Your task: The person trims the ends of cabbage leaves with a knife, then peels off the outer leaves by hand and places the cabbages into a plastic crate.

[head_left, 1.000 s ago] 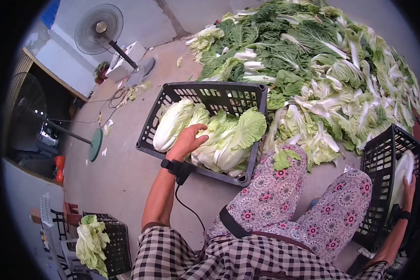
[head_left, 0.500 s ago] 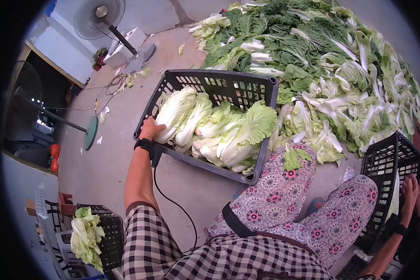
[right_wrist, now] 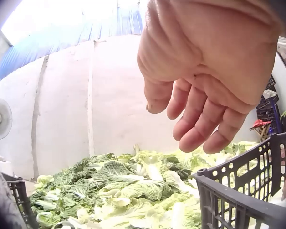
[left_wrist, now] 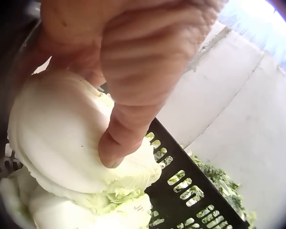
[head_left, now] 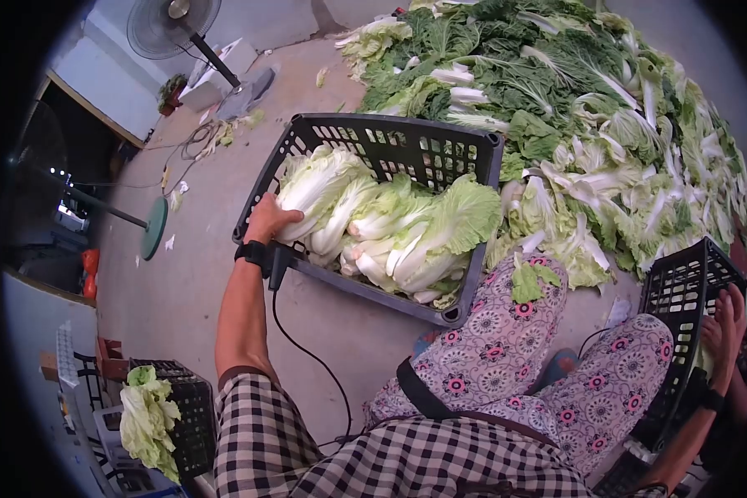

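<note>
matt black plastic is seen in the crate, smooth, faintly glossy white ribs and crinkled leaves in the napa cabbages, woven cloth in the checked shirt, and dull matt concrete in the floor.

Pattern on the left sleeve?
Black-and-pale check; the left sleeve shows best in the head view.

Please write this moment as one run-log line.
left hand: holds cabbage in front crate | right hand: empty, near right crate | leaf pile: beyond front crate

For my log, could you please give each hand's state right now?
Left hand: gripping a cabbage.
Right hand: open, holding nothing.
</note>
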